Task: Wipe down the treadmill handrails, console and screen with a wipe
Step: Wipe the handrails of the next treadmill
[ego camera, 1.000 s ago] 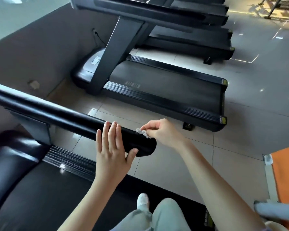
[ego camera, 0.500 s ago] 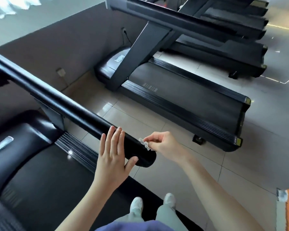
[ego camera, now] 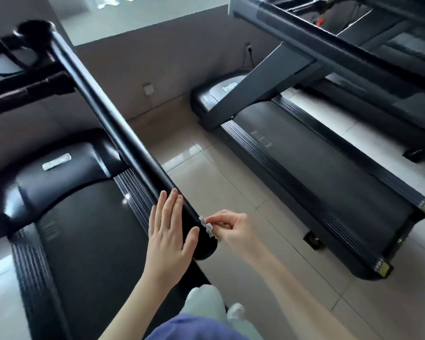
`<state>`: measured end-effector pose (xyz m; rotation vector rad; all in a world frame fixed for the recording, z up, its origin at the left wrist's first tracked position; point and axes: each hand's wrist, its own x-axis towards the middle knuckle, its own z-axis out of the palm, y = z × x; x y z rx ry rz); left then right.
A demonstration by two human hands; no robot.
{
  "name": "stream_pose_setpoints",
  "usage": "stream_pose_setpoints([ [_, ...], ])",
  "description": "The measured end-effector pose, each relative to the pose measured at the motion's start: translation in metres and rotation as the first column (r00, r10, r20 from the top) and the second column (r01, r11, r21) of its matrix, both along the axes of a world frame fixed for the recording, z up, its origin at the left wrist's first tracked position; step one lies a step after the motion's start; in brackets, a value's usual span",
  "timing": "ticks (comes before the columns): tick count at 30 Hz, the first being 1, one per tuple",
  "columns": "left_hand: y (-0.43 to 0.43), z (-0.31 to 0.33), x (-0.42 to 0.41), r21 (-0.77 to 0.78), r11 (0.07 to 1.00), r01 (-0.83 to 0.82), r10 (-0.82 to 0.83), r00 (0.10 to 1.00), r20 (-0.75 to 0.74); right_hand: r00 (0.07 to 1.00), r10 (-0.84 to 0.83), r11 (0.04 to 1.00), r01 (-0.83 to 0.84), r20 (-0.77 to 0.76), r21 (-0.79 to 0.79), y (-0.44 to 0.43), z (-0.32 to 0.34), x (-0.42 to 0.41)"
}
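Glossy beige floor [ego camera: 206, 168] tiles and a grey-brown wall [ego camera: 182, 69] fill the head view beyond the hands, with a socket [ego camera: 147, 89] low on the wall. A black handrail [ego camera: 123, 133] runs from the upper left down to its rounded end, which lies between the two hands. The left hand [ego camera: 168, 231] lies flat against the near side of the rail just short of that end. Its fingers are straight and together, its thumb is spread toward the rail, and it grasps nothing. The right hand [ego camera: 233, 228] is on the other side of the rail, close to the left hand's thumb. Between its thumb and fingertips it pinches a small crumpled white wipe [ego camera: 207, 228], and the wipe touches the rail's far side near the end. Below and to the left of the left hand lies the dark belt [ego camera: 91, 253] of the treadmill. Farther beyond that hand is its shiny motor cover [ego camera: 59, 173]. To the right of the right hand, across a strip of floor, stands a second treadmill [ego camera: 317, 180]. A white shoe [ego camera: 236, 311] shows below the right forearm.
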<state>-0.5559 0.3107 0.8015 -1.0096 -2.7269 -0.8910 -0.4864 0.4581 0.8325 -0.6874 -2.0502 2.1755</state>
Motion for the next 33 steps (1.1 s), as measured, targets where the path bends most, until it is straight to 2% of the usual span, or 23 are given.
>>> stream_pose_setpoints([
  [4, 0.011, -0.002, 0.010, 0.084, 0.993, -0.081, 0.077, 0.996, 0.045, 0.998, 0.034, 0.999, -0.034, -0.046, -0.013, 0.003, -0.006, -0.004],
  [11, 0.020, -0.012, 0.010, 0.325, 0.943, -0.074, 0.059, 0.997, 0.057, 0.981, 0.112, 0.994, -0.107, -0.159, 0.035, 0.010, -0.016, -0.025],
  [18, 0.023, -0.016, 0.013, 0.400, 0.912, -0.095, 0.079, 0.995, 0.056, 0.929, 0.170, 0.985, -0.152, -0.329, 0.080, 0.011, -0.025, -0.028],
  [21, 0.027, -0.017, 0.013, 0.439, 0.894, -0.088, 0.080, 0.996, 0.037, 0.876, 0.221, 0.975, -0.188, -0.428, 0.119, 0.017, -0.038, -0.033],
  [25, 0.032, -0.019, 0.015, 0.515, 0.849, -0.121, 0.096, 0.993, 0.076, 0.733, 0.303, 0.953, -0.217, -0.609, 0.213, 0.025, -0.055, -0.042],
  [29, 0.040, -0.032, 0.016, 0.687, 0.714, -0.137, 0.090, 0.990, 0.104, 0.536, 0.325, 0.937, -0.293, -0.779, 0.190, 0.032, -0.079, -0.051],
  [30, 0.040, -0.036, 0.017, 0.716, 0.685, -0.137, 0.080, 0.990, 0.113, 0.515, 0.331, 0.934, -0.301, -0.791, 0.195, 0.033, -0.083, -0.051],
  [31, 0.039, -0.038, 0.019, 0.720, 0.677, -0.152, 0.077, 0.988, 0.136, 0.532, 0.335, 0.933, -0.304, -0.778, 0.193, 0.031, -0.083, -0.049],
  [33, 0.036, -0.039, 0.020, 0.683, 0.709, -0.175, 0.117, 0.985, 0.131, 0.571, 0.330, 0.937, -0.297, -0.752, 0.186, 0.030, -0.080, -0.044],
])
